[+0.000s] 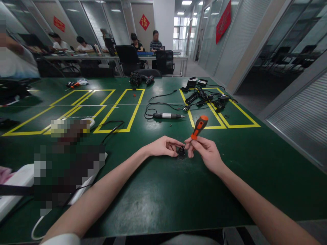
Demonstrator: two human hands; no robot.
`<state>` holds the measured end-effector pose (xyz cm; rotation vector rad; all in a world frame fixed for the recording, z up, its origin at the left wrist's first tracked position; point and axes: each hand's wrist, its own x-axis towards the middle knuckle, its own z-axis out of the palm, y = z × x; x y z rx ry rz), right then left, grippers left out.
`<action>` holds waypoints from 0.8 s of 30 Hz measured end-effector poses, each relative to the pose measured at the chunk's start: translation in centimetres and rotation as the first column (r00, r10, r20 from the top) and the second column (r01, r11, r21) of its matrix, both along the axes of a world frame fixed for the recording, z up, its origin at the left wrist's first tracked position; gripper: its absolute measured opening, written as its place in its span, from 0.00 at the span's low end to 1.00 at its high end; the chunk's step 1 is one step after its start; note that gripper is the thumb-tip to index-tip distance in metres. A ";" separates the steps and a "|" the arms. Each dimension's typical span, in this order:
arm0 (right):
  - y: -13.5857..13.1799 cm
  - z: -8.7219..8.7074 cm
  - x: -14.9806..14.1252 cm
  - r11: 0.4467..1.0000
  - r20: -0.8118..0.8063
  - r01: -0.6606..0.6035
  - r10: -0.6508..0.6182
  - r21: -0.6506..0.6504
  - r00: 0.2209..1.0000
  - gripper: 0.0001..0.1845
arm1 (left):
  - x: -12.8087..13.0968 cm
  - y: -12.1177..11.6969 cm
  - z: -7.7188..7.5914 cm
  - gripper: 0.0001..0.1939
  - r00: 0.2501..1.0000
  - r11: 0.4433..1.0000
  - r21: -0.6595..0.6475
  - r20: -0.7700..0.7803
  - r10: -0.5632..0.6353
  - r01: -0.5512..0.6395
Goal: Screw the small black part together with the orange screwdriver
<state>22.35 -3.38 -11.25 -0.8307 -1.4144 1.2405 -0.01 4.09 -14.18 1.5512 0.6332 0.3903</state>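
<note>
A screwdriver point(199, 127) with an orange and dark grey handle is held in my right hand point(205, 151), between thumb and fingers. Its handle points up and away, and its lower end is hard to make out. Just left of it, a small black part point(181, 152) stands upright on the green table point(143, 190). My left hand point(165, 147) curls around this part from the left, fingertips and thumb closed against it. The fingertips of both hands nearly meet at its top.
Beyond my hands lies a corded electric screwdriver point(167, 116). Black parts with cables point(204, 97) pile up at the back right, and a power drill point(140, 79) lies at the far edge. Yellow tape point(130, 119) marks rectangles. Blurred-out items cover the left side. Several people sit behind.
</note>
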 end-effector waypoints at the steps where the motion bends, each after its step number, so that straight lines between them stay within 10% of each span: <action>1: 0.0 0.0 0.0 1.000 -0.015 -0.008 0.008 -0.006 1.000 0.17 | 0.0 0.0 0.0 0.32 1.000 1.000 0.001 0.003 -0.007 0.007; 24: -0.3 0.0 -0.2 0.999 0.020 0.049 -0.050 0.022 0.999 0.17 | 0.4 -0.3 -0.3 0.24 0.997 0.997 0.007 0.029 0.074 -0.074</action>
